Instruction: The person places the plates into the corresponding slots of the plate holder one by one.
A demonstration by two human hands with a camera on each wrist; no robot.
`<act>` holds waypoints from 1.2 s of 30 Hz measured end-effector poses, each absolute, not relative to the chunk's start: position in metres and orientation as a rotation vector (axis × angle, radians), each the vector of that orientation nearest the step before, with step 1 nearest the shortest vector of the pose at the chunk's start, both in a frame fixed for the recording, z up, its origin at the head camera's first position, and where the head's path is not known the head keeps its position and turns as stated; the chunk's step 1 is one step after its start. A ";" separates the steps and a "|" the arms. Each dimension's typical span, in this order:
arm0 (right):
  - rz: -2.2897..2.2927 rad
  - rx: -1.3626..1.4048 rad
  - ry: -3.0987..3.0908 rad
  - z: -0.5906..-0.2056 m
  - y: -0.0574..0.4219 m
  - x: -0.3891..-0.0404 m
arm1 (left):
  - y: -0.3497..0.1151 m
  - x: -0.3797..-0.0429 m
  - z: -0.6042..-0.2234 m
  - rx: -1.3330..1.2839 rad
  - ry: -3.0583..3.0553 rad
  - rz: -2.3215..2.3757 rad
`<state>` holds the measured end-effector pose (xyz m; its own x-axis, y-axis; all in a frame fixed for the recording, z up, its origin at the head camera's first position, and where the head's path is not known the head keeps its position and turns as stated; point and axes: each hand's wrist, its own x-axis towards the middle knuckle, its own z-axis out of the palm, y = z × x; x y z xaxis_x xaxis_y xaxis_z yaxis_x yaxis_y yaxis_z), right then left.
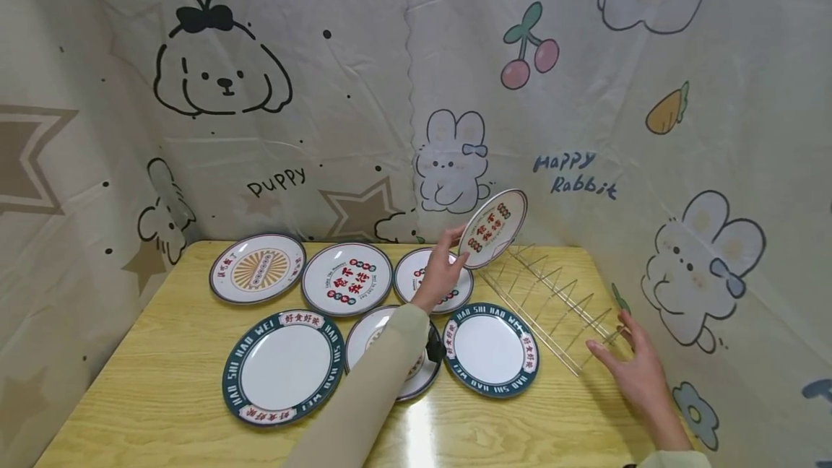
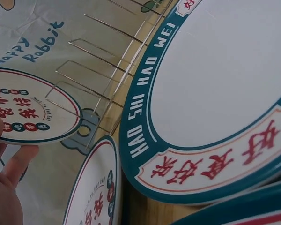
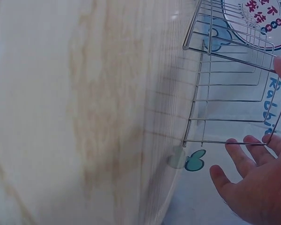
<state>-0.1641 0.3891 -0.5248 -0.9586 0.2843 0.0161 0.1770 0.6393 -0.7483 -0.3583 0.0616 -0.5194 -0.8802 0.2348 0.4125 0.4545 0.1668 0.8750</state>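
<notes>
Plate [image 1: 495, 228], tilted, at far end of wire rack [image 1: 551, 287]; left hand [image 1: 443, 271] pinching its rim. Right hand [image 1: 640, 374] spread wide around near end. Six more plates [image 1: 282, 368] on tabletop [image 1: 149, 352].

You are holding a plate [image 1: 495, 217] whose smooth face is looking glossy; whether ceramic or hard plastic, you cannot tell. The green-rimmed plates [image 1: 286, 374] are showing a similar smooth sheen. The rack [image 3: 229, 59] is gleaming as thin, polished metal wire. The table [image 1: 162, 352] is reflecting light off glossy wood grain. Your sleeve [image 1: 370, 388] is looking like matt cloth; the backdrop [image 1: 364, 92] is creasing like thin sheeting.
</notes>
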 end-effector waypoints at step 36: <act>1.235 -0.315 -2.718 -0.524 0.392 -0.164 | 0.067 -0.363 -0.529 -0.642 -2.382 -1.805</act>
<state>-0.1637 0.3916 -0.5241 -0.9683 0.2465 0.0398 0.1321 0.6411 -0.7560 -0.3626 0.0667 -0.5285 -0.9083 0.2769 0.3137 0.3769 0.2157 0.9008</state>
